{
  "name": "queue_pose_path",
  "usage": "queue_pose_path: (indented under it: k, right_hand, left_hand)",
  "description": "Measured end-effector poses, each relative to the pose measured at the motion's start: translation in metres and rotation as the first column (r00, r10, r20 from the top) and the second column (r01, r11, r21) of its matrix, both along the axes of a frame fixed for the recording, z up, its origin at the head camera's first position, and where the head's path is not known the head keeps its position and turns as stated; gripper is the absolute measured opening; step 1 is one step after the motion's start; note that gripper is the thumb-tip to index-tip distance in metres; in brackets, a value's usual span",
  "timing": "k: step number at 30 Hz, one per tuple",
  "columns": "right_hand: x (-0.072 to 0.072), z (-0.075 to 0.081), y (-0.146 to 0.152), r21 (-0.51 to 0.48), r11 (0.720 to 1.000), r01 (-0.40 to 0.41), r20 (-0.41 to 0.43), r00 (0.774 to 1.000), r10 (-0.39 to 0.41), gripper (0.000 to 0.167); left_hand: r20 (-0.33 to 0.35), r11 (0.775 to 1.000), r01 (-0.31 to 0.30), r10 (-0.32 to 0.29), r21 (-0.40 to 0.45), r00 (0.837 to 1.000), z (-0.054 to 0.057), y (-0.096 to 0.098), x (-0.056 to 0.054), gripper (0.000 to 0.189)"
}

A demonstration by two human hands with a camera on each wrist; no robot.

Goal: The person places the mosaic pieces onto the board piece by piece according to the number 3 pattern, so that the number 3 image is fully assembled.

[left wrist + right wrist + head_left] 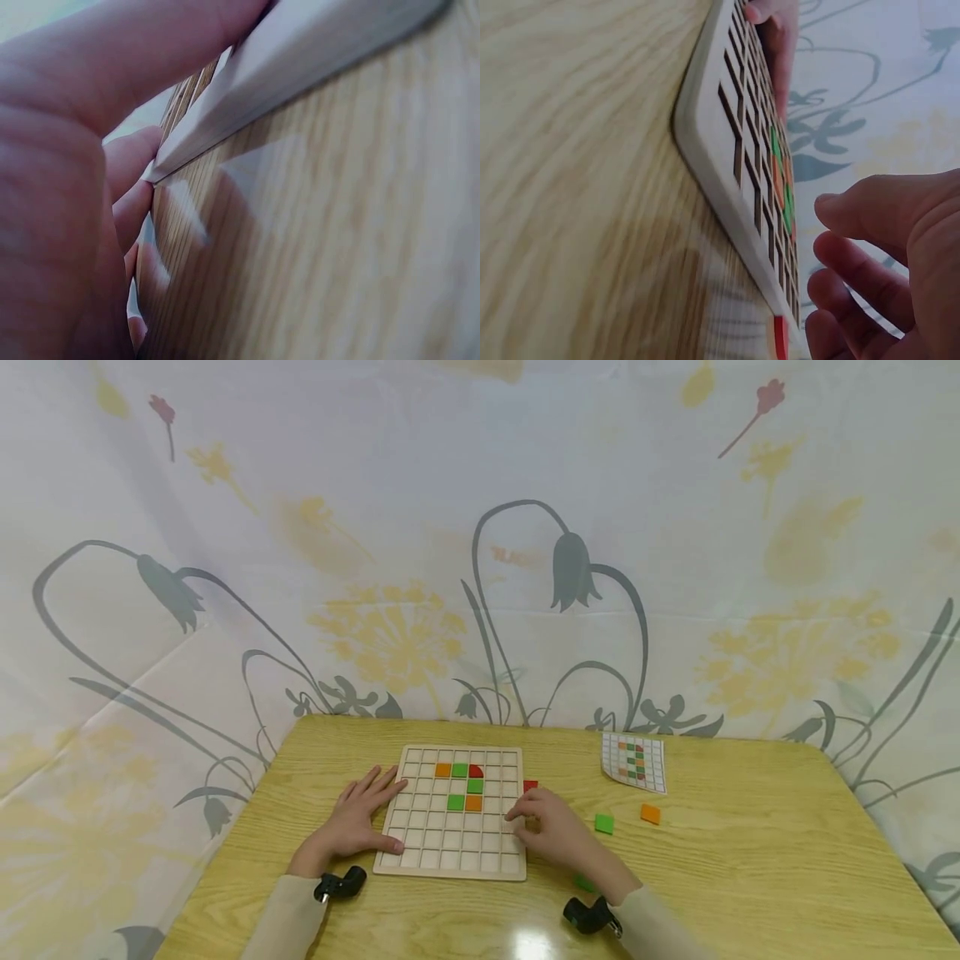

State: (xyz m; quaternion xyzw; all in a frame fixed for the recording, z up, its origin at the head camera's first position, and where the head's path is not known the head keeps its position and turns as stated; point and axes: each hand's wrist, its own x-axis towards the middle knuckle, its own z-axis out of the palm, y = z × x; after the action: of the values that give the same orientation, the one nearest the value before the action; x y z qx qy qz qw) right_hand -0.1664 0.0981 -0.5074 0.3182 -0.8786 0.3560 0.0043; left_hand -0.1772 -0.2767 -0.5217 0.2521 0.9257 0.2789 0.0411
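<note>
A wooden grid board (450, 841) lies flat on the table, with an orange tile (443, 770), a green tile (460, 770) and a rounded red tile (476, 771) in one row. Below them sit a green tile (476, 786), then another green tile (456, 802) beside an orange one (473, 803). My left hand (356, 818) rests spread along the board's left edge, thumb and fingertips touching it. Over the right edge hovers my right hand (551, 831), its fingers loosely bent; no tile shows between them in the right wrist view. A red tile (781, 337) lies against the board's right side.
A printed card (633, 762) with a coloured grid pattern lies at the back right. Loose on the table (750, 852) are a green tile (604, 823) and an orange tile (650, 814). My right wrist partly hides another green tile (585, 883). A patterned curtain (420, 552) hangs behind.
</note>
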Motion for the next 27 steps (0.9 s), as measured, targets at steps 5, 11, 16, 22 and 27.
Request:
queue_pose_path:
  k: [5, 11, 16, 22, 27]
  right_hand:
    - [0.012, 0.001, 0.023, -0.016, 0.999, -0.041, 0.025, 0.999, 0.041, 0.014]
    - [0.022, 0.003, 0.058, -0.047, 0.993, -0.110, 0.115, 0.987, 0.115, 0.014]
    - [0.028, -0.003, 0.081, -0.024, 0.992, -0.123, 0.115, 0.986, 0.125, 0.016]
    - [0.036, -0.008, 0.098, -0.044, 0.985, -0.167, 0.116, 0.978, 0.171, 0.015]
    - [0.040, -0.013, 0.103, -0.063, 0.982, -0.181, 0.121, 0.975, 0.187, 0.020]
  left_hand:
    - [0.009, 1.000, -0.001, 0.001, -0.005, 1.000, -0.001, 0.000, 0.000, 0.103]
    - [0.011, 1.000, 0.004, -0.004, -0.002, 1.000, -0.001, 0.000, 0.000, 0.103]
    - [0.002, 1.000, -0.004, 0.004, -0.016, 1.000, -0.004, -0.002, -0.001, 0.103]
    - [-0.007, 1.000, -0.015, 0.015, -0.015, 1.000, -0.005, -0.002, 0.000, 0.103]
    - [0.001, 1.000, -0.019, 0.019, -0.019, 1.000, -0.004, 0.000, 0.000, 0.103]
